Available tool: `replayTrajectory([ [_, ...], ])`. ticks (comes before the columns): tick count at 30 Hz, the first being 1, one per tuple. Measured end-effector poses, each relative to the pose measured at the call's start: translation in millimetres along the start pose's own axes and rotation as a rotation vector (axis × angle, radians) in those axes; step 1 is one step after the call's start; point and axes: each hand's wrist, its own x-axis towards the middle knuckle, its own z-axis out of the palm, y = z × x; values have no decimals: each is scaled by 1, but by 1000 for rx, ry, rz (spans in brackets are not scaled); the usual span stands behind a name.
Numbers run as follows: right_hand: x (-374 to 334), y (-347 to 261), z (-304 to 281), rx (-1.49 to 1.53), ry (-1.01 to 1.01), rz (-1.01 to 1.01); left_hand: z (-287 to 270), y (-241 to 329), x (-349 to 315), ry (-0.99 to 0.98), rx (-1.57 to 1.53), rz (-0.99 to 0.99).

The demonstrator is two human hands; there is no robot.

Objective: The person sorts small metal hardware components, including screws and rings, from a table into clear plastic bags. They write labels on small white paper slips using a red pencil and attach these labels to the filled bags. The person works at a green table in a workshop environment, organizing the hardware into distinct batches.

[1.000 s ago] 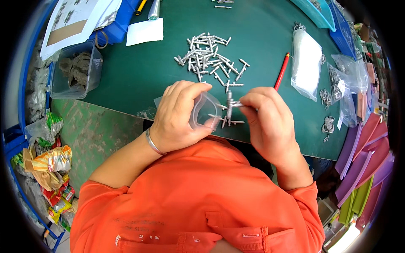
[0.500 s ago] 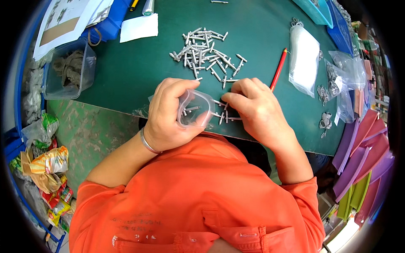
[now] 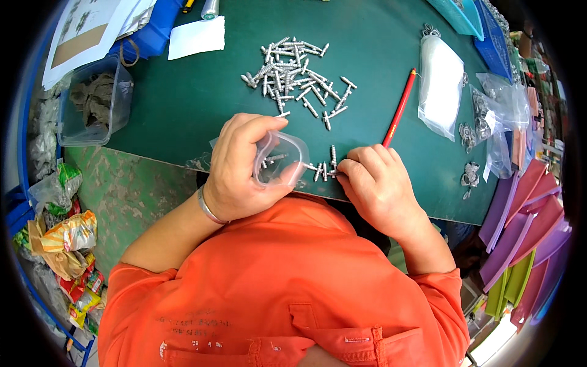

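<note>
"While your left hand (image 3: 240,160) curls round the tilted clear cup (image 3: 285,144) at the centre of the frame, how much is in it?"

"A few silver screws (image 3: 276,157) show inside, but your fingers hide part of it, so no count. Far more lie out than in: a small cluster (image 3: 324,172) just beside the cup's mouth and the large pile (image 3: 292,70) at upper centre."

"And your right hand (image 3: 378,185)?"

"Its fingertips are drawn together at the cluster's right edge; I can't tell whether they grip a screw or only touch one."

"Anything in your way?"

"The red pencil (image 3: 400,109) lies just beyond your right knuckles, though clear of the pile. The plastic bag (image 3: 441,85) at upper right, the white paper slip (image 3: 197,38) and the clear tub (image 3: 122,104) at upper left sit well apart from the cup."
</note>
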Motion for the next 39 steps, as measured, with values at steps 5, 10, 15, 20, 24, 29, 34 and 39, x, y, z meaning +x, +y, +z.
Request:
replayTrajectory([
  [5,7,7,-5,205,139,106,2,1,2,6,-19,-5],
  [10,17,3,-15,270,43,90,0,0,1,0,27,-5],
  [15,4,-6,-3,-11,-10,124,1,3,3,3,7,-15],
  [20,12,1,-6,187,103,185,4,3,5,59,7,-11],
  [24,41,-21,-20,295,246,14,1,3,7,10,78,37],
  [29,45,-13,-19,328,202,61,1,2,5,32,44,6],
  [34,35,-22,13,145,23,43,-1,3,7,27,65,48],
  [39,33,3,11,54,223,16,-1,2,5,50,20,32],
])
